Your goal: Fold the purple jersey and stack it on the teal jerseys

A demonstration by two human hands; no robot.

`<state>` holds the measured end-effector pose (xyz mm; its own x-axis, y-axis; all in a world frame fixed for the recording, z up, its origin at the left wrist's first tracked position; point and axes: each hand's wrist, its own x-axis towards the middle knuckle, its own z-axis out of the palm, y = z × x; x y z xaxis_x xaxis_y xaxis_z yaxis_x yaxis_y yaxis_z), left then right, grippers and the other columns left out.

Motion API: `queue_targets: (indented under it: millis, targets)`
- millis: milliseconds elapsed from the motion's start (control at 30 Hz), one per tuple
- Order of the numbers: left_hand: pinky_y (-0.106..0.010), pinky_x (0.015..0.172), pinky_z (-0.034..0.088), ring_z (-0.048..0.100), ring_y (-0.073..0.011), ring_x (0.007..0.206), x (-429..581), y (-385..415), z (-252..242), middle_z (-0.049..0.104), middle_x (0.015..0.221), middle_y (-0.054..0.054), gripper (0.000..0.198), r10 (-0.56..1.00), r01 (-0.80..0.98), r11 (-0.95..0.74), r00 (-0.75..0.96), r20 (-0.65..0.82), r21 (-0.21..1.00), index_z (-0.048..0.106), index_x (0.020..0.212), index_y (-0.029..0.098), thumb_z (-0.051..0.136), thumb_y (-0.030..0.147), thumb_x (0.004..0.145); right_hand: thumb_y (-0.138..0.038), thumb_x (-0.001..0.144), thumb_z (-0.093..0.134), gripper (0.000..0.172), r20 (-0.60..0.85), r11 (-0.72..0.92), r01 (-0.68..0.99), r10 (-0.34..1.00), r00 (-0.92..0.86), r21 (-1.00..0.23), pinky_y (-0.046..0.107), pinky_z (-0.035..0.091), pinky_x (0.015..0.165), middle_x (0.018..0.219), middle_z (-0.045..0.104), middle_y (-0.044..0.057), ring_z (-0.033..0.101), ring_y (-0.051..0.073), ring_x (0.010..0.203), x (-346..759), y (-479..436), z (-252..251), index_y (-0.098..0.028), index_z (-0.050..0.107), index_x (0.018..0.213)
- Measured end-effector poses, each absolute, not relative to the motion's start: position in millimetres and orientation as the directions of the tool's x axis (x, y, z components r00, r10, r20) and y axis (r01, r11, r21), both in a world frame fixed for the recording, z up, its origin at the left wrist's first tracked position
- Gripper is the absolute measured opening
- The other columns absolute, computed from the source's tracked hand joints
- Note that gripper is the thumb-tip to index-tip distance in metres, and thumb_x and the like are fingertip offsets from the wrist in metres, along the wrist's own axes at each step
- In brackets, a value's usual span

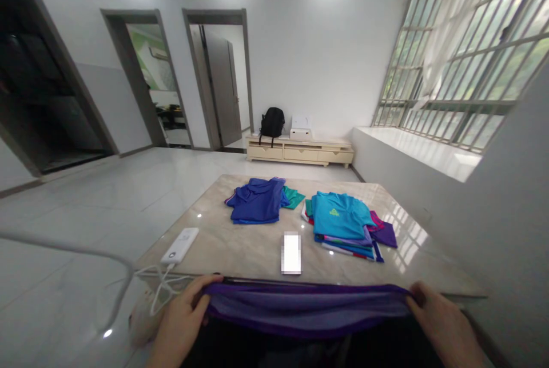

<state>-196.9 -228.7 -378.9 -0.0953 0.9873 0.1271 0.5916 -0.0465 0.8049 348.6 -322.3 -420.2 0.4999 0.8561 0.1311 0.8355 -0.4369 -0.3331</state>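
Observation:
A purple garment (306, 308) is stretched between my two hands, just in front of the table's near edge; which kind of garment I cannot tell. Its left end is pinched in my left hand (189, 311), its right end in my right hand (441, 319). Beyond it on the table lies a stack of folded shirts (341, 214), a turquoise one with a yellow-green logo on top. To the left of that stack sits a pile with a folded dark blue shirt (259, 199) uppermost and a green piece (294, 198) poking out behind.
The marble-topped table (240, 248) also bears a white power bank (180, 246) with a white cable (160, 288) over the edge, and a blurred-out white rectangle (291, 252). A low cabinet (300, 154) with a black backpack (273, 122) stands by the far wall. Barred windows are at right.

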Motion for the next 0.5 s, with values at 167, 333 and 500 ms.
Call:
queue_targets:
  millis: [167,333,500]
  targets:
    - [-0.043,0.093,0.056,0.072,-0.0328,0.106,-196.8,-206.2,-401.2,0.078,0.106,-0.008,0.039,0.955,0.627,-0.134,-0.126,0.27,0.768,0.081,0.1,0.024,0.056,0.036,0.073,-0.05,0.088,0.039,0.035,0.052,-0.518,0.746,0.806,0.589,-0.418,0.042,0.049,0.066,0.074,0.074,0.01,0.074,0.035,0.077,346.4,-318.7,-408.2,-0.026,0.063,0.079]
    - [-0.027,0.049,0.042,0.056,-0.0189,0.049,-193.4,-200.9,-406.9,0.061,0.055,0.002,0.056,0.991,0.373,0.093,-0.121,-0.051,0.923,0.07,0.128,0.017,0.057,0.035,0.077,-0.054,0.08,0.054,0.042,-0.161,-0.415,0.249,0.736,0.658,-0.875,0.041,0.059,0.063,0.07,0.075,0.008,0.074,0.031,0.064,359.0,-318.4,-402.1,-0.021,0.065,0.103]
    - [-0.022,0.053,0.042,0.058,-0.0142,0.06,-189.9,-221.2,-411.7,0.065,0.071,0.001,0.047,0.975,-0.131,0.176,-0.111,-0.191,0.976,0.069,0.113,0.017,0.072,0.036,0.07,-0.042,0.053,0.083,0.072,-0.307,-0.206,-0.237,0.762,0.57,-0.95,0.038,0.066,0.074,0.086,0.078,0.005,0.075,0.026,0.074,362.2,-336.2,-410.6,-0.022,0.066,0.121]
